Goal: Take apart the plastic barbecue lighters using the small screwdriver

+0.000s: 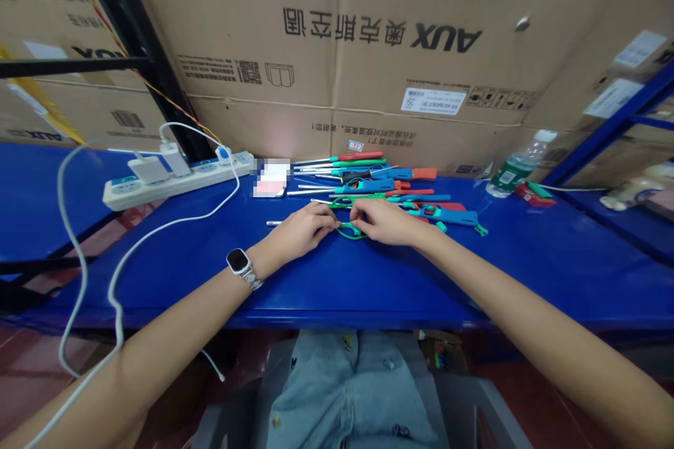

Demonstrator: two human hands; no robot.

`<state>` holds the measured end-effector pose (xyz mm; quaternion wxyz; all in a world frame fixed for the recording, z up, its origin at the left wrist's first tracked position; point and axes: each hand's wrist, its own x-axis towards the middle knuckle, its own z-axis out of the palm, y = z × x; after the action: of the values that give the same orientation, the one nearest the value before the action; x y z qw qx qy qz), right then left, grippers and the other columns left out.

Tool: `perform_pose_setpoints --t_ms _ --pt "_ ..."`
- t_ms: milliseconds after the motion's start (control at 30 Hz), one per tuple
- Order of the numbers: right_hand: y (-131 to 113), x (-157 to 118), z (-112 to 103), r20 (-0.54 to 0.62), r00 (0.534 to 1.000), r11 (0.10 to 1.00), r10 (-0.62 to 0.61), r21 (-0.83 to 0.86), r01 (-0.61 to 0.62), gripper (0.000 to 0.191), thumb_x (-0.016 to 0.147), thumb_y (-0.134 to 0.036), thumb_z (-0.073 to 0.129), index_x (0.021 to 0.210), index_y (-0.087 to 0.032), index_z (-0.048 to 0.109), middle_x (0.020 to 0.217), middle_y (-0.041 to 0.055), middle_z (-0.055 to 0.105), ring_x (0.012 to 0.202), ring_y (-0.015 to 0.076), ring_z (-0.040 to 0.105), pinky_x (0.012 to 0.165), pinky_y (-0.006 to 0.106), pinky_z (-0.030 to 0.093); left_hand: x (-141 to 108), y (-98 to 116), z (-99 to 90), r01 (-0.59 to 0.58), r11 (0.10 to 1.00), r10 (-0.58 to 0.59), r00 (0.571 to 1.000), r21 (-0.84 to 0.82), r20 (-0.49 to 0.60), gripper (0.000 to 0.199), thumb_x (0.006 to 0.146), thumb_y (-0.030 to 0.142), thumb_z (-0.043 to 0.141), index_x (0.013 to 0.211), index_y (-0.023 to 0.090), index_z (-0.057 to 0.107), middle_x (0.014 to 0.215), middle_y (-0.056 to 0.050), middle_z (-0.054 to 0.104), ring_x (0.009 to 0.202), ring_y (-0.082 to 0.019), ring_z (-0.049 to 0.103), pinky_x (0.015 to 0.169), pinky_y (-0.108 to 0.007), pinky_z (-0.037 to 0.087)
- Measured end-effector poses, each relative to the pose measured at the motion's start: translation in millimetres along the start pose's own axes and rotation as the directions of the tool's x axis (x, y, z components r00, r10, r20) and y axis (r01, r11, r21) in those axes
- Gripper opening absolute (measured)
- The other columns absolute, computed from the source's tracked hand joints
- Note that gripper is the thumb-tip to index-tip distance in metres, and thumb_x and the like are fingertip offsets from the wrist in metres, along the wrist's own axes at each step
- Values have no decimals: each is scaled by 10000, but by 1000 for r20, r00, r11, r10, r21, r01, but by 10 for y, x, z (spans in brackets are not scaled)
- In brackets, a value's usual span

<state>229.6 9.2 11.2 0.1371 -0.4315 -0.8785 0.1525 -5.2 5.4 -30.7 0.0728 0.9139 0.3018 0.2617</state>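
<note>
Near the middle of the blue table, a green long-nosed lighter lies between my two hands, its metal tube poking out left of my left fingers. My left hand, with a watch on the wrist, is closed with its fingertips pinching at the lighter's green part. From the right, my right hand bends over the same part, thumb and fingers pressed together on it. Just behind lie several more long-nosed lighters, among them a blue one and a red-handled one. A black-handled screwdriver rests on the pile.
A white power strip with plugs and trailing cables sits at the left. At the right stand a green-labelled bottle and a red packet. A large cardboard box walls the back.
</note>
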Motion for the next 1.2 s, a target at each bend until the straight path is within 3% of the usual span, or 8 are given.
perform_pose_setpoints --t_ms 233,367,733,867,967,1067,1200 --pt "-122 -108 114 -140 985 989 98 -95 -112 37 917 -177 604 924 -188 638 969 60 724 856 211 650 681 297 395 15 38 -5 24 999 -24 1000 25 -1 207 1001 157 501 1032 192 703 1046 -80 694 1033 -221 635 921 -399 555" --pt "-146 -143 162 -201 975 978 92 -165 -126 84 953 -235 591 951 -185 658 1000 81 711 867 231 655 659 312 398 10 30 -3 12 1000 -12 1000 16 -8 229 1019 179 481 994 190 709 1038 -80 694 1022 -218 637 906 -394 553" --pt "-105 -209 151 -166 985 988 56 -130 -78 59 952 -223 597 926 -175 620 989 86 675 858 220 626 729 332 450 22 130 -52 39 996 -41 999 85 15 217 1021 263 487 1017 176 686 1019 -91 685 1017 -241 632 906 -423 544" --pt "-132 -225 180 -173 983 989 56 -124 -78 73 966 -243 590 972 -172 605 1013 90 667 855 211 624 741 328 454 113 256 -17 128 984 -126 992 121 -21 269 1010 340 514 1106 139 666 1082 -123 676 1034 -280 631 932 -468 528" --pt "-160 -237 191 -170 983 987 75 -127 -98 81 972 -232 572 1006 -167 605 1050 97 663 868 206 632 763 321 461 221 309 49 188 974 -192 981 125 18 270 994 290 517 1164 150 674 1133 -130 672 1058 -302 634 921 -477 525" --pt "-189 -249 199 -172 980 983 103 -135 -127 123 976 -236 561 1055 -156 610 1091 109 658 898 214 644 790 325 473 280 303 96 217 974 -221 974 70 56 234 951 198 535 1106 186 710 1094 -106 687 1047 -294 643 910 -461 524" --pt "-224 -261 219 -182 976 976 120 -159 -149 173 985 -252 548 1088 -143 635 1123 125 651 930 232 655 810 338 482 250 259 112 228 972 -228 974 -64 6 196 933 177 572 1063 204 717 1085 -82 708 1061 -272 650 953 -447 515"
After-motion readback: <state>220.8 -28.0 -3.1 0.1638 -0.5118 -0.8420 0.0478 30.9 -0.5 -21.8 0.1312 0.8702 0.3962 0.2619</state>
